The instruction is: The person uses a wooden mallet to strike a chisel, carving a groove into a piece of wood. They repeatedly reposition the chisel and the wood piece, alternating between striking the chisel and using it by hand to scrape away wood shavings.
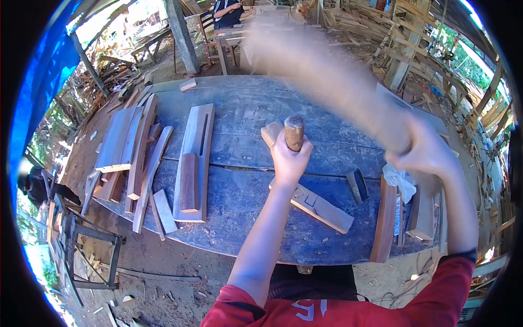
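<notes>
My left hand (291, 161) is closed round the thick wooden handle of a chisel (294, 133), held upright; its blade is hidden below the fist. Beneath this hand a wooden board (322, 208) with dark pencilled marks lies slanting on the blue table (245, 234). Raised at the right, my right hand (427, 147) grips a long wooden mallet (338, 82), smeared by motion, its head up toward the far side of the table. A small dark wedge-like piece (358, 186) lies right of the marked board.
On the table's left are stacked boards (121, 136) and a slotted wooden piece (202, 128) with a brown block (189, 182) on it. Curved wood pieces (384, 220) and a crumpled plastic bag (400, 182) lie at right. Another person (227, 13) is at the back.
</notes>
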Demonstrator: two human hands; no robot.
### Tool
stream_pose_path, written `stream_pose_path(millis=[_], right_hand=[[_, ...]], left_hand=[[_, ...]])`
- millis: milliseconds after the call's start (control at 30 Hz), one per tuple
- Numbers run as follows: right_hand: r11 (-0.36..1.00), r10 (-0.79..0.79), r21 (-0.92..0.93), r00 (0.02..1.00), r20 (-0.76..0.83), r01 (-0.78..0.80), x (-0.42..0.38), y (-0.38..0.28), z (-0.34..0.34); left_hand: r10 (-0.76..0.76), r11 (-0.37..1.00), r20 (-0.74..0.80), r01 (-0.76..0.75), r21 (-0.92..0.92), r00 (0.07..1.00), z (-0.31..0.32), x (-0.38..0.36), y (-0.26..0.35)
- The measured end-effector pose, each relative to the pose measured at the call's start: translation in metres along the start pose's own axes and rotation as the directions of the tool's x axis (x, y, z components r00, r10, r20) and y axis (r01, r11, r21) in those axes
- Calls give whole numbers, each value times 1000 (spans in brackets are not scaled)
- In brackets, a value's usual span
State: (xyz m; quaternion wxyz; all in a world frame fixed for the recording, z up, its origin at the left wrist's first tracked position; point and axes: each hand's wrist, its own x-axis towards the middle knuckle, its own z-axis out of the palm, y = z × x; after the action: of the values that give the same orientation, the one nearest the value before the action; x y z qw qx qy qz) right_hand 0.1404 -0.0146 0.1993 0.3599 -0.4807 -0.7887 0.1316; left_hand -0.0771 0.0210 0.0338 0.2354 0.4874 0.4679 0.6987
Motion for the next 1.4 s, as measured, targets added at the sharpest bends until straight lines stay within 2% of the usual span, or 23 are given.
stream_pose_path(millis=[33, 67, 100, 133, 167, 200, 233, 267, 300, 367, 400, 467, 500, 533, 567, 600, 767, 800, 933, 1067, 1133, 1233, 1400], right_hand=[[975, 8, -215, 963, 268, 51, 5, -2, -6], [904, 76, -398, 857, 509, 156, 8, -7, -12], [887, 151, -458, 898, 413, 62, 9, -19, -19], [886, 154, -459, 896, 416, 61, 8, -13, -17], [967, -27, -246, 989, 142, 62, 5, -2, -14], [990, -140, -33, 974, -180, 137, 2, -1, -12], [957, 217, 211, 974, -69, -199, -4, -19, -11], [957, 216, 211, 974, -69, -198, -6, -18, -10], [988, 148, -71, 983, 111, -140, -7, -16, -7], [832, 160, -537, 868, 470, 138, -11, -12, -2], [833, 163, -537, 870, 466, 132, -13, -11, -3], [972, 105, -233, 917, 385, -14, -14, -9, -5], [990, -105, -64, 958, 268, 127, -18, 8, 3], [990, -87, -84, 961, 262, 113, -24, 11, 9], [978, 78, 173, 970, 232, -120, -30, 7, 17], [848, 243, 420, 942, 229, -321, -38, 6, 24], [505, 260, 732, 889, 376, -457, -80, 45, 93], [419, 231, 780, 886, 403, -464, -86, 50, 108], [301, 298, 827, 871, 391, -475, -98, 72, 162], [336, 316, 801, 860, 400, -496, -87, 91, 188], [318, 292, 825, 876, 385, -468, -86, 103, 203], [396, 345, 809, 887, 307, -434, -88, 112, 213], [255, 375, 898, 893, 250, -359, -95, 115, 212]], left_hand=[[16, 1000, -11, -16, 9, 1000, 1, -1, -1], [32, 999, -21, -32, 16, 999, 0, -1, -3], [32, 999, -22, -31, 15, 999, 0, 0, -3], [11, 1000, -6, -11, 29, 1000, -1, -1, -2], [-9, 999, 10, 9, 41, 1000, -2, -1, -2], [-14, 999, 10, 13, 40, 1000, -2, -2, -3], [-11, 1000, 6, 11, 23, 1000, -2, -2, -3], [-5, 1000, 2, 5, 7, 1000, -2, -2, -2], [-4, 1000, -1, 4, 7, 1000, -1, -1, -2], [7, 1000, -20, -8, -26, 1000, 1, -2, -4], [9, 1000, -13, -10, -25, 1000, 1, -3, -3], [35, 999, -21, -34, 32, 999, -1, -4, -4], [18, 1000, -13, -17, 16, 1000, -3, -5, -4], [2, 1000, 4, -2, -12, 1000, -3, -5, -4], [4, 1000, 5, -4, -21, 1000, -3, -6, -2], [9, 999, -58, -11, -46, 998, -1, -7, 1], [0, 999, -160, -6, -37, 987, -3, -11, -8], [114, 993, -210, -117, -3, 971, -1, -9, -12], [122, 991, -332, -131, -5, 935, -5, -7, -24], [16, 993, -268, -47, -110, 963, -2, -14, -9], [22, 994, -248, -48, -96, 969, -2, -13, -15], [55, 995, -213, -71, -68, 976, -2, -12, -19], [38, 990, -191, -63, -127, 981, -1, -15, -3]])
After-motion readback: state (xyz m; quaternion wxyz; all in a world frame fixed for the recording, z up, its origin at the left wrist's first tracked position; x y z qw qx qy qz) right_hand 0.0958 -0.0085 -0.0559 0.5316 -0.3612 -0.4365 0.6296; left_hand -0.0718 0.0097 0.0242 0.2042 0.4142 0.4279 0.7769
